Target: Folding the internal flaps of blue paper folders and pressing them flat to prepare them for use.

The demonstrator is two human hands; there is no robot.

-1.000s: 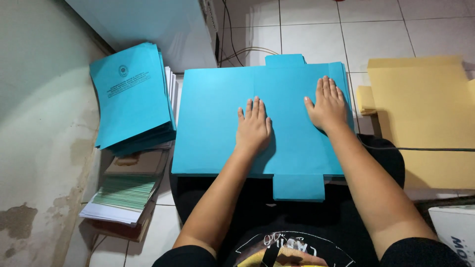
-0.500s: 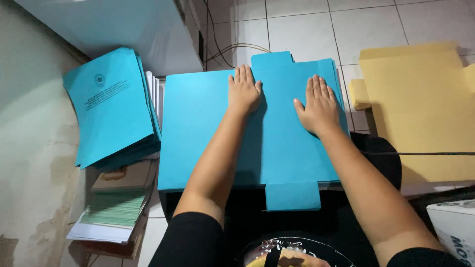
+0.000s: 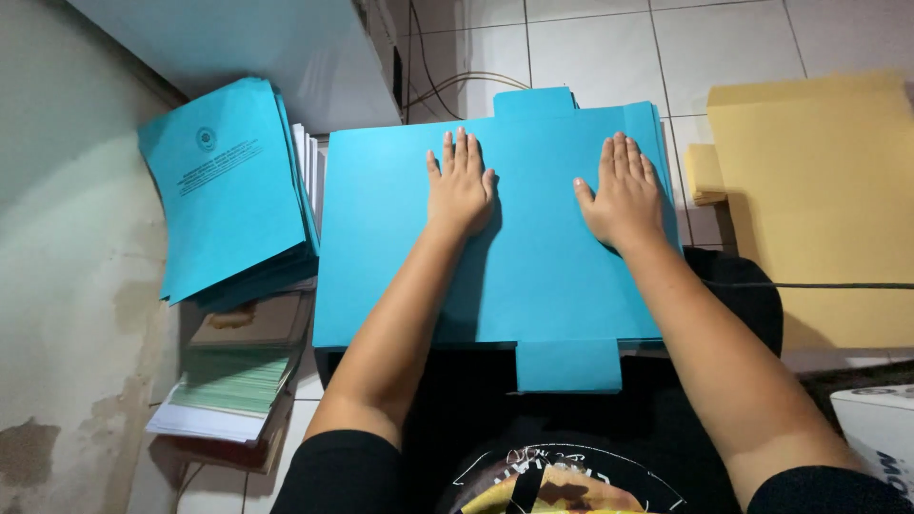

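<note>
the fingers (image 3: 462, 157) of the left hand (image 3: 461, 190) and of the right hand (image 3: 621, 195) lie open and flat, gripping nothing, on one flat turquoise cardboard folder (image 3: 409, 257) over the lap. to press well, i think both palms should push evenly. left of this folder lies one stack of printed turquoise folders (image 3: 228, 190); right of it, one yellow cardboard sheet (image 3: 819, 190).

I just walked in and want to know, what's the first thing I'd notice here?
A big bright blue folder fills the middle, with the left hand and the right hand pressed flat on it, fingers spread. To the left lies a stack of blue booklets, tilted. On the tiled floor at the right rests a large yellow folder.
</note>
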